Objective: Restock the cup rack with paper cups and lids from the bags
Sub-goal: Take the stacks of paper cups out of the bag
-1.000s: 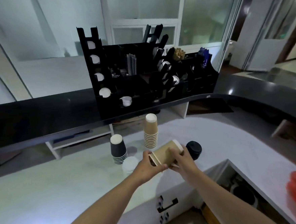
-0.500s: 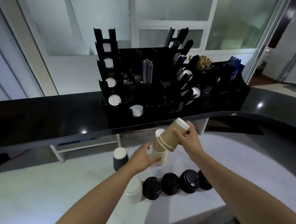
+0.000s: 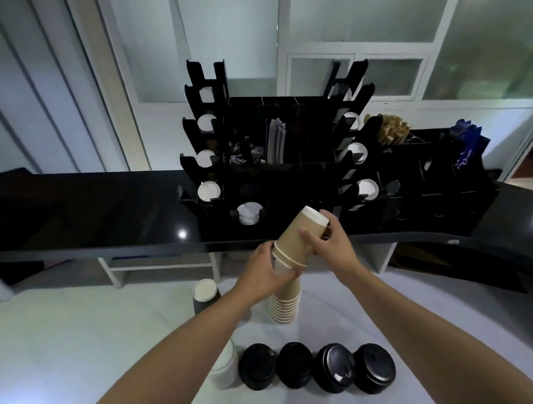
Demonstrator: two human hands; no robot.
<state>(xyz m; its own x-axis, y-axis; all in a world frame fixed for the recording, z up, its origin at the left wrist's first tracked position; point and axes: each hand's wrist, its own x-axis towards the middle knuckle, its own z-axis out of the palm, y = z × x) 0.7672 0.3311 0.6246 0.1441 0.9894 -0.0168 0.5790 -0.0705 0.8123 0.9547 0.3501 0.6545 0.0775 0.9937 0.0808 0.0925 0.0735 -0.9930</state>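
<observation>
Facing the black cup rack [image 3: 289, 181] on the counter | you hold a short brown cup stack [image 3: 299, 240] tilted toward it | left hand [image 3: 263, 271] grips the rims, right hand [image 3: 328, 245] wraps the middle | risk: loose grip lets nested cups slide apart.

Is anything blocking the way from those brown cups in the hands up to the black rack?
Nothing visible does. The right hand holds the tilted brown cups just in front of the black cup rack, with only open air between; the left hand steadies their rims.
</observation>
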